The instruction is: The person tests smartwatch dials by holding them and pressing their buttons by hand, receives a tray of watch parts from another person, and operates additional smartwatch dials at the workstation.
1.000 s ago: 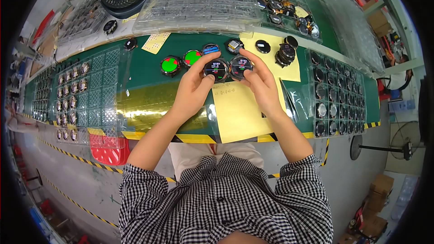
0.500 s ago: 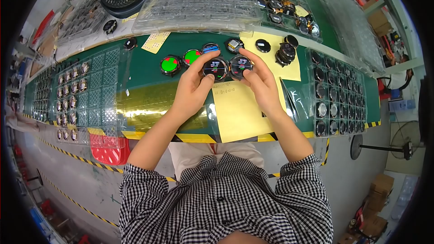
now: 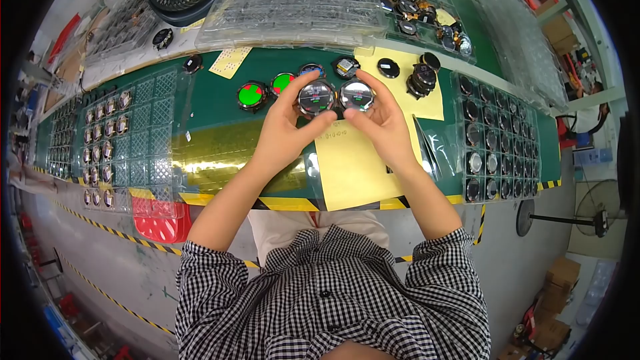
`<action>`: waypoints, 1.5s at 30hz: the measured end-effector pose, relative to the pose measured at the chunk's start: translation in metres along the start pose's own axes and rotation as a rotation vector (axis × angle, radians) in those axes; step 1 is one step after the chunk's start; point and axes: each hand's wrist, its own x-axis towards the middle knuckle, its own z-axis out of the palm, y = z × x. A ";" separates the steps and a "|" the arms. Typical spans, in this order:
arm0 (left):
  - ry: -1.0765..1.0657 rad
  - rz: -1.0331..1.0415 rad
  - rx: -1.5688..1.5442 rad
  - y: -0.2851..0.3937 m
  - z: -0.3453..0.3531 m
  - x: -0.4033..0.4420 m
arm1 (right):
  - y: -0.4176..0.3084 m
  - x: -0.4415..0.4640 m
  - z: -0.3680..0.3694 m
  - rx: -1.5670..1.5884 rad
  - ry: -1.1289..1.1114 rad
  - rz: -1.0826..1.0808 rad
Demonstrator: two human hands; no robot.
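The left hand [image 3: 285, 135] is part open, thumb and index finger curved into a C around the rim of 1 round watch [image 3: 316, 97], the index at the far edge and the thumb at the near edge. The right hand [image 3: 385, 132] mirrors it, half open, gripping a 2nd round watch [image 3: 357, 95] by its rim in the same way. The 2 watches sit side by side between the hands, above the far end of a yellow sheet [image 3: 357, 173]; whether their rims touch is hard to tell.

Both faces point up, dark-rimmed and glossy, with pale glare washing over them. Small coloured text shows through the shine, too faint to read; the right-hand face looks the brighter of the 2.

Just beyond the left hand, on the green work surface [image 3: 217, 103], lie 2 watches with green-and-red screens [image 3: 251, 95]. Beyond the right index finger is an opened watch part [image 3: 345, 67]. Tweezers [image 3: 427, 147] lie near the right wrist.
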 end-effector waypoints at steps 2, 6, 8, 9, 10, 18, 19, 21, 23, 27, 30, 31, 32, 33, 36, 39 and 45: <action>0.007 0.027 0.080 0.000 0.001 0.000 | 0.004 0.001 0.000 0.013 0.007 -0.028; 0.044 0.105 0.421 0.004 -0.003 -0.003 | 0.002 -0.004 0.003 -0.174 0.044 -0.179; 0.057 0.189 0.556 0.008 -0.003 -0.004 | -0.002 -0.009 0.000 -0.485 0.042 -0.356; 0.048 0.209 0.571 0.008 -0.004 -0.004 | -0.004 -0.008 -0.001 -0.558 -0.008 -0.455; 0.038 0.229 0.585 0.008 -0.004 -0.004 | -0.007 -0.005 -0.001 -0.629 -0.059 -0.554; 0.083 0.310 0.659 0.005 -0.003 -0.005 | -0.014 -0.003 0.001 -0.680 0.019 -0.637; 0.097 0.324 0.649 0.005 -0.003 -0.005 | -0.014 -0.002 0.000 -0.698 0.057 -0.611; 0.120 0.352 0.627 0.004 -0.004 -0.005 | -0.012 0.001 -0.003 -0.734 0.140 -0.558; 0.027 0.567 0.670 0.008 -0.007 -0.001 | -0.011 0.003 -0.005 -0.794 0.127 -0.570; -0.256 0.657 0.767 0.019 -0.001 -0.003 | -0.010 0.003 -0.003 -0.838 0.065 -0.583; -0.218 0.659 0.750 0.014 -0.001 -0.004 | -0.010 0.001 -0.002 -0.832 0.034 -0.575; -0.188 0.668 0.737 0.015 -0.003 -0.003 | -0.010 0.001 -0.003 -0.813 0.019 -0.542; -0.155 0.704 0.725 0.016 -0.005 -0.002 | -0.008 0.000 -0.004 -0.795 0.004 -0.508; -0.088 0.551 0.634 0.013 -0.005 -0.003 | -0.006 -0.001 -0.005 -0.776 -0.009 -0.474; 0.046 0.244 0.340 0.004 -0.001 -0.004 | -0.002 -0.005 0.003 -0.399 0.010 -0.190; 0.046 -0.030 -0.040 -0.002 -0.003 0.002 | 0.006 0.002 0.003 0.035 0.001 -0.033; 0.002 -0.087 -0.053 0.001 -0.003 0.000 | 0.001 0.004 -0.008 0.471 0.053 0.296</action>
